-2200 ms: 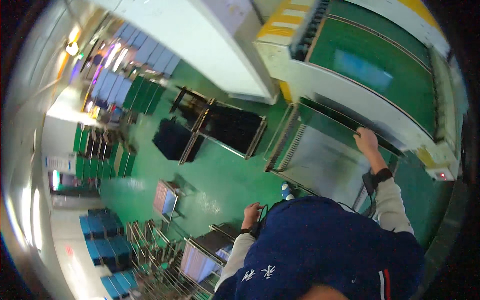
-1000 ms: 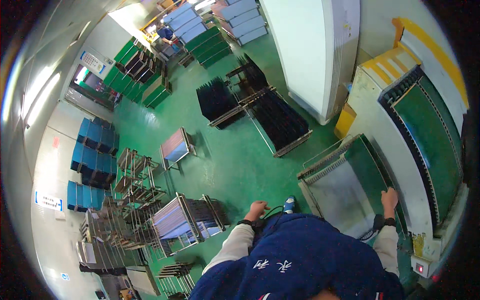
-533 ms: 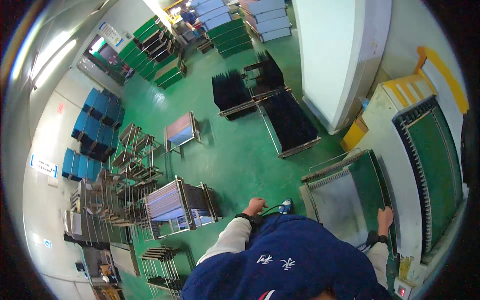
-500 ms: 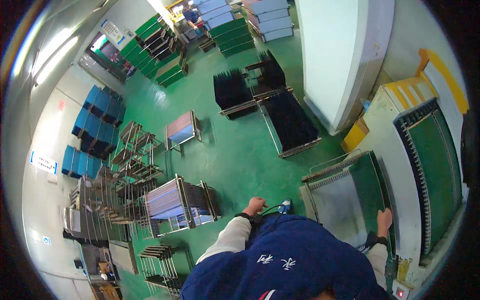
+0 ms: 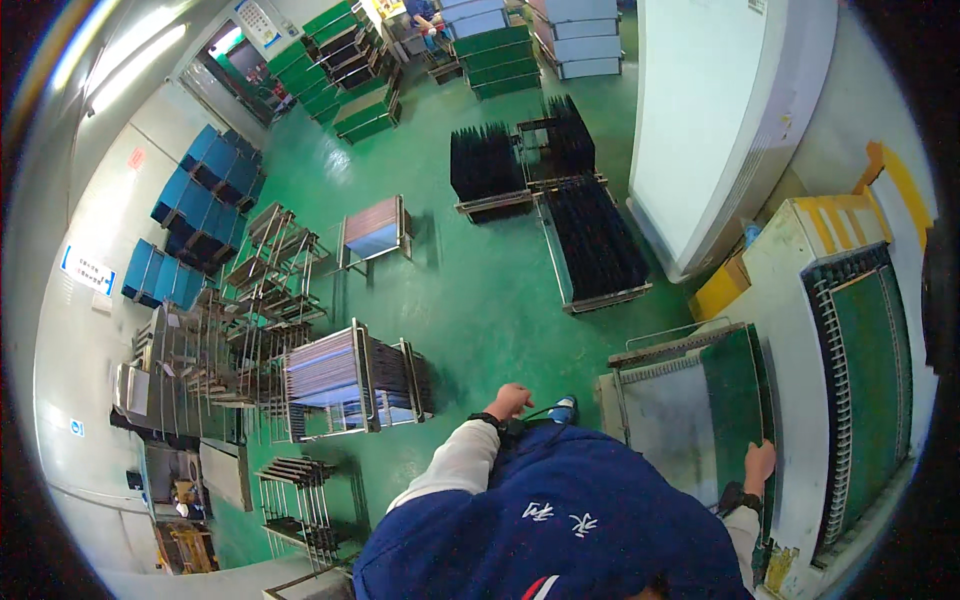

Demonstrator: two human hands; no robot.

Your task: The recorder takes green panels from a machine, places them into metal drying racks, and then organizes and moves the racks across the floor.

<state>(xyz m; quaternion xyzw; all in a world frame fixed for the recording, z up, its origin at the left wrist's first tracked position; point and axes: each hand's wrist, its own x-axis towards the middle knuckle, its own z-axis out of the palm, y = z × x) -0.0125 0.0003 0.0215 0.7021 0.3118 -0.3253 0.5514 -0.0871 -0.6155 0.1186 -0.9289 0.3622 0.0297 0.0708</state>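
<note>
My left hand [image 5: 513, 401] is held out in front of my body with its fingers curled, and I see nothing in it. A thin dark cord [image 5: 540, 411] shows just beside it. At my right side, my right hand [image 5: 760, 462] is closed over the right edge of a slotted rack [image 5: 668, 354]. Whether it grips that edge or only hangs above it, I cannot tell. A pale grey panel [image 5: 668, 408] and a dark green panel [image 5: 728, 385] are in this rack. Dark bands circle both my wrists.
To the left stands a metal rack [image 5: 330, 385] of upright panels, with empty-looking metal frames [image 5: 275, 265] behind it. Ahead are racks of black panels [image 5: 595, 240]. A machine with a slotted green panel [image 5: 870, 350] lines the right wall. A person [image 5: 422, 12] is far off.
The view has shifted and turned a little, so the far racks sit further right and the left ones lower or further left. Both hands keep much the same pose.
</note>
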